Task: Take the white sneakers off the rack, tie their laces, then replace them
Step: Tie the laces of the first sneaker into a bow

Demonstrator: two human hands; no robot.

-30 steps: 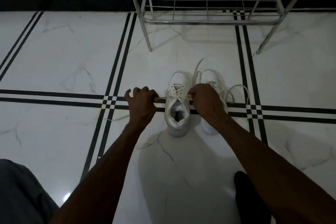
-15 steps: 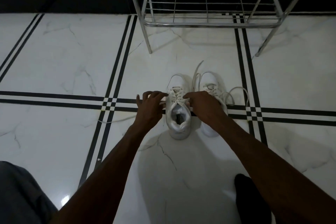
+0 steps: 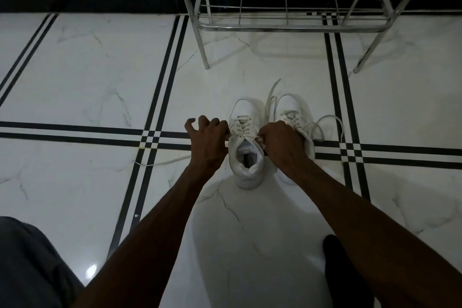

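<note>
**Lace work at left-hand sneaker; pair off the rack**

Since 0.5 s ago the left hand (image 3: 208, 144) has shifted slightly outward from the sneaker, its outer fingers now spread and lifted; 1.0 s ago both hands were wider apart with the lace drawn taut. The left hand pinches a lace end at the shoe's left side. The right hand (image 3: 281, 144) is curled and grips the other lace end at the top eyelets. The laced sneaker (image 3: 246, 152) stands on the marble floor (image 3: 87, 70), toe toward the metal rack (image 3: 287, 25). The second sneaker (image 3: 291, 107) stands just beside it on the right, partly hidden under the right hand, its laces (image 3: 330, 125) loose and looping on the floor. Both sneakers are in front of the rack, apart from it.
</note>
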